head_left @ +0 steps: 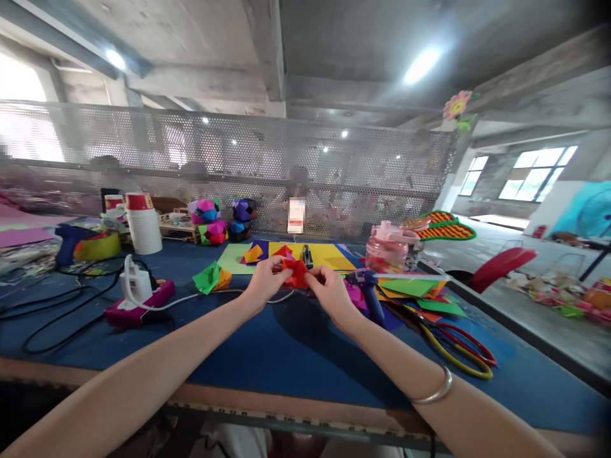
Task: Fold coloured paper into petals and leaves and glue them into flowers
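Both hands pinch a folded red paper piece [296, 275] above the blue table, one at each side. My left hand [266, 278] has thumb and fingers closed on its left edge, and my right hand [330, 289] grips the right edge. Behind the hands lie small folded orange paper pieces [253, 254] and a stapler [307, 256] on yellow and light green paper sheets [334, 256]. A green and orange folded paper piece [212, 278] sits left of my left hand. Right of my right hand rests a blue glue gun [366, 289].
Yellow-and-red-handled scissors [458, 350] and coloured paper sheets [415, 289] lie at right, beside a pink jar [386, 248]. At left are a purple power strip [140, 305] with cables, stacked paper cups [143, 226] and another glue gun [69, 245]. Faceted paper balls [212, 222] stand at the back.
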A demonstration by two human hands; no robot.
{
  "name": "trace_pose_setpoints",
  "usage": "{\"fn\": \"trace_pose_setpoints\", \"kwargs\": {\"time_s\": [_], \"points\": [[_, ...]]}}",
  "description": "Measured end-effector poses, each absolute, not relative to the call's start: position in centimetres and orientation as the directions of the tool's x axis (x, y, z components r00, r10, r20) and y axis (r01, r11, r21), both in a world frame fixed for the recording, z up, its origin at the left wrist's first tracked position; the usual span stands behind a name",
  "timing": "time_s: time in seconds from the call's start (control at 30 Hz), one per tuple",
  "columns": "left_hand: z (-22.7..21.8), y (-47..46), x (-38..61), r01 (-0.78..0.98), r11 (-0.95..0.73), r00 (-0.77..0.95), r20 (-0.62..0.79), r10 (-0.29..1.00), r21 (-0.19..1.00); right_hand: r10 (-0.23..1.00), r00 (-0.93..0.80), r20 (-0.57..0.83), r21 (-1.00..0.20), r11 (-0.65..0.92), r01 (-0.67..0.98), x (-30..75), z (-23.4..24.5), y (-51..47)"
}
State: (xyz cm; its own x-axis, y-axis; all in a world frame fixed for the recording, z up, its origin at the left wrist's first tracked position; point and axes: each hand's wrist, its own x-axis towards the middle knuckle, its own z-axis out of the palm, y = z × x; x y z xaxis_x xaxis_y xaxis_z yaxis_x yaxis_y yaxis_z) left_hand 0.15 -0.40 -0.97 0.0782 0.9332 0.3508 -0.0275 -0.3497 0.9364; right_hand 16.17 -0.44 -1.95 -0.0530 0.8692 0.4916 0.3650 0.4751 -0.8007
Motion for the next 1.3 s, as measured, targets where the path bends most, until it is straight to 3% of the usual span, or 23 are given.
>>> {"fn": "trace_pose_setpoints", "kwargs": {"time_s": [0.13,0.23,0.43,0.57,0.77,1.13,1.3], "points": [[-1.0,0.3,-1.0,0.108,-0.430,0.078,0.423,0.903,0.897,0.871,-0.155,0.466,-0.805,0.490,0.334,15.7,-2.0,-1.1],[-1.1,0.8,-1.7,0.245,-0.463,0.142,0.441,0.886,0.852,0.837,-0.154,0.526,-0.787,0.547,0.286,15.7,-1.8,-1.2],[-1.5,0.8,-1.5,0.421,-0.536,0.286,0.454,0.844,0.732,0.718,-0.267,0.643,-0.642,0.695,0.325,16.2,-1.2,-1.0],[-1.5,0.4,-1.4,0.439,-0.551,0.338,0.438,0.833,0.710,0.666,-0.316,0.676,-0.570,0.744,0.349,16.4,-1.2,-0.8],[-1.3,0.0,-1.3,0.401,-0.574,0.374,0.445,0.814,0.714,0.764,-0.237,0.600,-0.691,0.644,0.328,16.5,-1.3,-0.5],[-0.7,-0.4,-0.9,0.312,-0.577,0.276,0.509,0.815,0.755,0.755,-0.262,0.601,-0.731,0.652,0.201,16.6,-1.0,-0.3],[-0.6,-0.7,-0.8,0.271,-0.513,0.222,0.466,0.857,0.814,0.703,-0.262,0.661,-0.676,0.710,0.198,16.6,-1.2,-0.2]]}}
